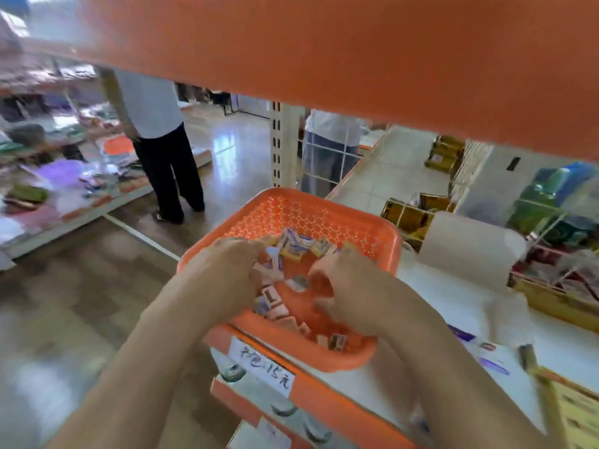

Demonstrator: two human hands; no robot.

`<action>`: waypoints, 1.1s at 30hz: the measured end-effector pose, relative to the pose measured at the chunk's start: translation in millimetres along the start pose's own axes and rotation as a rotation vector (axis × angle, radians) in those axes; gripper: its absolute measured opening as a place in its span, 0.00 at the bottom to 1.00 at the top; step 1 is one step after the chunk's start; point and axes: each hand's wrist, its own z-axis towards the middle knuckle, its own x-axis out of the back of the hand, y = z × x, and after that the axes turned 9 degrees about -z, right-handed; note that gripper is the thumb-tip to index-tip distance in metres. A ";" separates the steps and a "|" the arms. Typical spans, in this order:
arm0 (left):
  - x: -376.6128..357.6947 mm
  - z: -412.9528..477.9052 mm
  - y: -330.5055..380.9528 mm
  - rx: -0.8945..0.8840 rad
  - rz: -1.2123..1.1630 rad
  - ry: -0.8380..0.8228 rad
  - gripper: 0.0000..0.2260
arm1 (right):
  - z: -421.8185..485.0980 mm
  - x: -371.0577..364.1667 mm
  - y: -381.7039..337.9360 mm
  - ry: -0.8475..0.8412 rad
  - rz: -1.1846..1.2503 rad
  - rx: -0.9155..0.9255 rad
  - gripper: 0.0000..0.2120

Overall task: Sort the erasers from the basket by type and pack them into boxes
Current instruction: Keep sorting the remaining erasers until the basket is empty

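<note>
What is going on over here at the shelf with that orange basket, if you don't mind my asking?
A person is digging through a pile of small wrapped erasers in an orange basket that sits on a white shelf. Both the left hand and the right hand are down among them, fingers curled, though blur hides whether either has hold of one. Two other people stand in the aisle behind.

Erasers [295, 247] in basket [324, 209] on shelf [453, 303]
</note>
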 end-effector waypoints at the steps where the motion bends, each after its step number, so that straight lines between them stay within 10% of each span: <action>1: -0.5 9.1 -3.6 0.003 0.062 -0.099 0.12 | 5.9 -1.9 -3.2 -0.106 -0.025 -0.008 0.11; 11: -25.0 44.9 12.8 -0.273 0.289 -0.687 0.12 | 21.3 -19.1 -16.6 -0.404 -0.080 -0.061 0.08; 25: -8.5 27.2 35.4 -0.362 -0.534 -0.199 0.03 | -54.3 10.5 24.3 0.377 0.791 -0.340 0.10; 33: -40.3 -5.8 123.4 -0.508 -0.870 -0.303 0.11 | -149.3 -0.7 64.9 0.525 0.985 -0.586 0.08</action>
